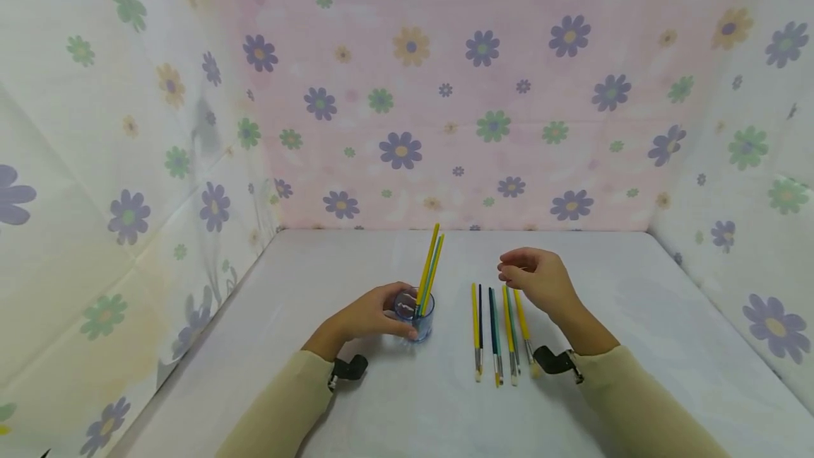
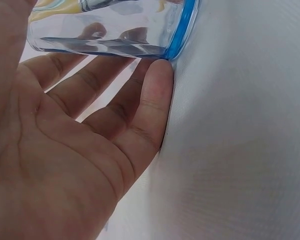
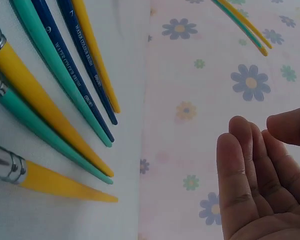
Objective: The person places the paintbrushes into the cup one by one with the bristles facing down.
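Note:
A clear bluish glass [image 1: 425, 331] stands on the white table, and my left hand [image 1: 365, 315] holds it round the side with thumb and fingers. Several paintbrushes [image 1: 429, 267], yellow and green, lean in it with handle ends up. In the left wrist view the fingers curl behind the glass [image 2: 115, 30], near its blue base. My right hand [image 1: 540, 281] hovers over the handle ends of a row of paintbrushes [image 1: 509, 324], holding nothing, its fingers loosely bent. The right wrist view shows yellow, green and dark blue handles, including a yellow paintbrush [image 3: 65, 185] lying nearest that hand.
The row of brushes lies right of the glass, bristles toward me. Flowered cloth walls [image 1: 407, 90] enclose the back and both sides of the table [image 1: 343, 253]. A black wrist camera [image 1: 350, 367] is strapped to the left wrist, another [image 1: 553, 359] to the right.

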Action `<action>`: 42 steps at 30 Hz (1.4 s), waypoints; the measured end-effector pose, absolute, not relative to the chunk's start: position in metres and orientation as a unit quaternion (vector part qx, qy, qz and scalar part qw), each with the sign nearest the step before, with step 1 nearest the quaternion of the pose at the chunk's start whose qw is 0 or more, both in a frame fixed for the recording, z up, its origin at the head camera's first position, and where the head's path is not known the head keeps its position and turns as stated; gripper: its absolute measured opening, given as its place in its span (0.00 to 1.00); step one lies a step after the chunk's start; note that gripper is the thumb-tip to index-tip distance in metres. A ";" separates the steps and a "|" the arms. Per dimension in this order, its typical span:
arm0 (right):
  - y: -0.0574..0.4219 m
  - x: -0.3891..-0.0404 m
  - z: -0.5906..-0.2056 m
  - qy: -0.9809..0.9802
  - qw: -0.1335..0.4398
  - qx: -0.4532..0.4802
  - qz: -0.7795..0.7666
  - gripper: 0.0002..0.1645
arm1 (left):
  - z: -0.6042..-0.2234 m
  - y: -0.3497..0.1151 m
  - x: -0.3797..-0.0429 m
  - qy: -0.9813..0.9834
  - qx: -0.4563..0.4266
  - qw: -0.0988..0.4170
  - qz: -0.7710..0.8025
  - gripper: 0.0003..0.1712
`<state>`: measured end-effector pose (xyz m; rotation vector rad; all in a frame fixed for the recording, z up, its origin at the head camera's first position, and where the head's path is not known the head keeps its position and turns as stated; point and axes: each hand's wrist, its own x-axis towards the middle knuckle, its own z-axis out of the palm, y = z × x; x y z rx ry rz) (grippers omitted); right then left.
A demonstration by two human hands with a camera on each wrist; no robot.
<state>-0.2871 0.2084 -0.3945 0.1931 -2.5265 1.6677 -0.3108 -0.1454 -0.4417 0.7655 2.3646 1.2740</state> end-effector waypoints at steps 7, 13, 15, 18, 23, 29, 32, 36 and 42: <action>0.220 -0.290 -0.400 -0.858 0.025 0.001 0.513 0.19 | -0.442 -0.144 -0.311 0.834 0.270 0.173 0.449 0.41; 0.233 -0.296 -0.412 -0.881 -0.061 -0.070 0.464 0.22 | -0.444 -0.145 -0.310 0.834 0.265 0.173 0.452 0.41; 0.238 -0.298 -0.416 -0.881 -0.091 -0.081 0.457 0.22 | -0.444 -0.145 -0.310 0.832 0.264 0.174 0.455 0.41; 0.243 -0.300 -0.420 -0.882 -0.113 -0.083 0.451 0.22 | -0.444 -0.145 -0.309 0.832 0.262 0.172 0.457 0.41; 0.246 -0.302 -0.425 -0.883 -0.129 -0.083 0.443 0.23 | -0.444 -0.145 -0.309 0.834 0.258 0.164 0.459 0.41; 0.248 -0.303 -0.429 -0.895 -0.140 -0.084 0.415 0.24 | -0.443 -0.145 -0.309 0.837 0.257 0.163 0.455 0.40; 0.249 -0.303 -0.431 -0.900 -0.142 -0.080 0.404 0.26 | -0.442 -0.145 -0.309 0.838 0.257 0.162 0.453 0.41; 0.250 -0.303 -0.431 -0.899 -0.139 -0.080 0.407 0.26 | -0.441 -0.145 -0.310 0.836 0.259 0.163 0.456 0.42; 0.250 -0.300 -0.431 -0.900 -0.134 -0.071 0.409 0.24 | -0.442 -0.144 -0.310 0.836 0.261 0.166 0.454 0.41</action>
